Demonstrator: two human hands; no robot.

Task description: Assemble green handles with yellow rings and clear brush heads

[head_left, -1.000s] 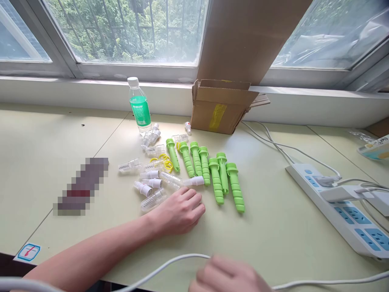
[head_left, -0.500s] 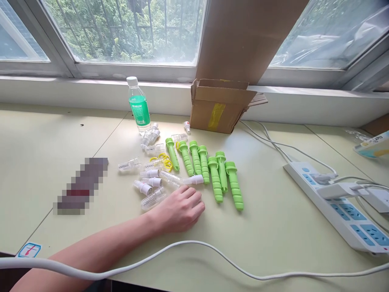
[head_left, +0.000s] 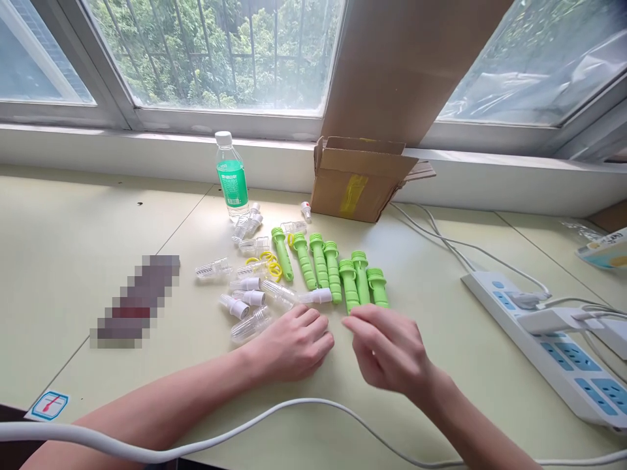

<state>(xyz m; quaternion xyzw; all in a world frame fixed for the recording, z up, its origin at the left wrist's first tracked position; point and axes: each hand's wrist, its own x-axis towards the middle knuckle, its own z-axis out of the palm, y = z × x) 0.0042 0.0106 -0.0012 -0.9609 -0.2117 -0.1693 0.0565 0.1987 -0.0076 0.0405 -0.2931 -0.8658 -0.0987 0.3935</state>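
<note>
My left hand (head_left: 301,343) rests on the table with its fingers curled in; the palm side is hidden. Just beyond its knuckles lies a clear tube with a white cap (head_left: 317,296), and to its left a clear ribbed tube (head_left: 251,324). My right hand (head_left: 386,349) is closed, its bent fingers pressed together and nothing showing at the fingertips. It is above the table, covering the lower end of the rightmost green ribbed tube (head_left: 377,287). Several more green tubes (head_left: 319,261) lie in a row. Yellow rings (head_left: 269,264) lie among the clear tubes.
A water bottle (head_left: 232,179) and an open cardboard box (head_left: 360,183) stand near the window ledge. On the right is a power strip (head_left: 539,339) with plugs and cables. A white cable (head_left: 294,403) crosses in front of me, and a blurred-out object (head_left: 140,300) lies at the left.
My right hand has come into view from the lower right, close to the green tubes. My left hand keeps its place. The whole view has shifted slightly.
</note>
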